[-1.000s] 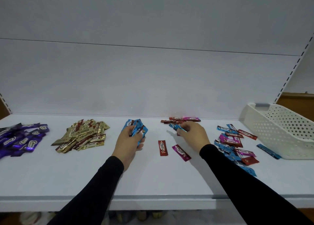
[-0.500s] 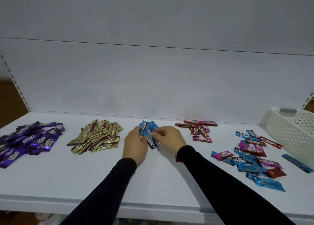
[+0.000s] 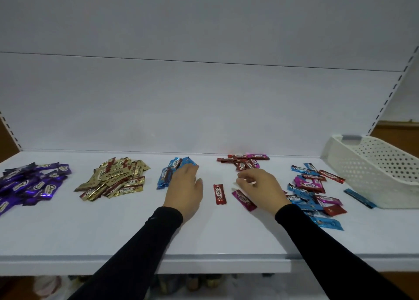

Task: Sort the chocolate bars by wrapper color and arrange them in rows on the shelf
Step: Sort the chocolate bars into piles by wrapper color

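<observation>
Fingers point(image 3: 243, 177) hover over white shelf point(image 3: 68, 227) — basket point(image 3: 374, 175) rightward.

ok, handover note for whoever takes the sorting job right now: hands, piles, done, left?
Left hand rests open on the blue pile. Right hand hovers loosely curled, empty, over a lone pink bar; a lone red bar lies between the hands.
Done: purple pile, gold pile, blue pile; red/pink pile at the back.
Left: mixed heap by the white basket, one blue bar against it; no rows yet.
</observation>
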A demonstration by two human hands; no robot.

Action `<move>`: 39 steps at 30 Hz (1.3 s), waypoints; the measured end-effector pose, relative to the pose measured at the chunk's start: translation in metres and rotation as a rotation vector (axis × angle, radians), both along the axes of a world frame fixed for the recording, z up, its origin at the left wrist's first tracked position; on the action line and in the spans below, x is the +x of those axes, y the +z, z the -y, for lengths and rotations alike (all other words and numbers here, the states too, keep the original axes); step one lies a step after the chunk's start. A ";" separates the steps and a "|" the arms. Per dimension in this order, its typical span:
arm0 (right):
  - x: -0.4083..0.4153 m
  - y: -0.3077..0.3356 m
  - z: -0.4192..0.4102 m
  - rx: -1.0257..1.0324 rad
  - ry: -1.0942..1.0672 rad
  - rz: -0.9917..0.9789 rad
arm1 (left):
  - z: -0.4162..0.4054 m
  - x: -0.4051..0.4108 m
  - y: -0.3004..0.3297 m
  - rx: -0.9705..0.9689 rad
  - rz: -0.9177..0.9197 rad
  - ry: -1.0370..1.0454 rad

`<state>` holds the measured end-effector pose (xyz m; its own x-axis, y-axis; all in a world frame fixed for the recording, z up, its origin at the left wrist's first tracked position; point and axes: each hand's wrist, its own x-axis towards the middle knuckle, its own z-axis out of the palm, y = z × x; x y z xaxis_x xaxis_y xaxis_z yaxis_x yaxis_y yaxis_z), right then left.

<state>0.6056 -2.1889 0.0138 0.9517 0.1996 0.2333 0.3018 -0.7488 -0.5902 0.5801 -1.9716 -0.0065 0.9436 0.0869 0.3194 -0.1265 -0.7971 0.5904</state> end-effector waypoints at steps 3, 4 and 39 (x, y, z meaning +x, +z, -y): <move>-0.010 0.002 0.033 -0.007 -0.059 0.013 | 0.028 -0.016 0.007 0.048 -0.104 -0.139; -0.013 0.001 0.044 0.006 -0.085 0.006 | 0.039 -0.019 0.007 0.122 -0.134 -0.207; -0.044 -0.002 0.147 -0.013 -0.192 0.008 | 0.166 0.042 0.019 0.337 -0.044 -0.336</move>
<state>0.5617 -2.3357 0.0116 0.9706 0.0173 0.2400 0.1571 -0.8009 -0.5778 0.6221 -2.1372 0.0129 0.9148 -0.3271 0.2368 -0.3910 -0.8642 0.3168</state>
